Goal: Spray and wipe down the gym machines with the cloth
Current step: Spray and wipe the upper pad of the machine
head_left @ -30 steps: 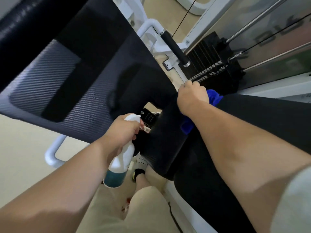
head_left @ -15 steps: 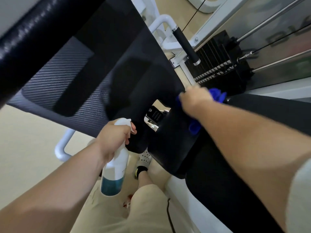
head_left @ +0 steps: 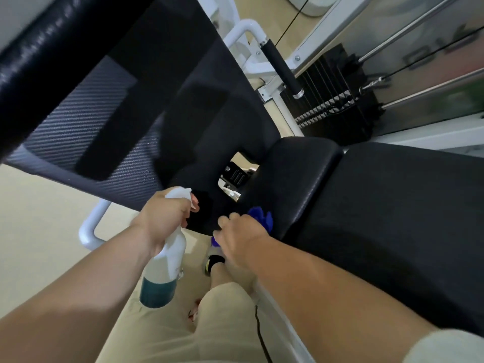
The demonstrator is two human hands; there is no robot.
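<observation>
Blue cloth (head_left: 259, 226) mostly hidden under right hand (head_left: 242, 233) — blurred.

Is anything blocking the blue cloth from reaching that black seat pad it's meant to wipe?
Nothing visible does. The right hand holds the blue cloth right at the near edge of the black seat pad. The left hand holds the spray bottle off to the left, clear of it.

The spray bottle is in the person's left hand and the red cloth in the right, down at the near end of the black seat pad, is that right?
Not quite: the cloth is blue, not red, as the head view shows. The rest stands: the left hand holds the spray bottle, and the right hand has the cloth at the near end of the black seat pad.
</observation>
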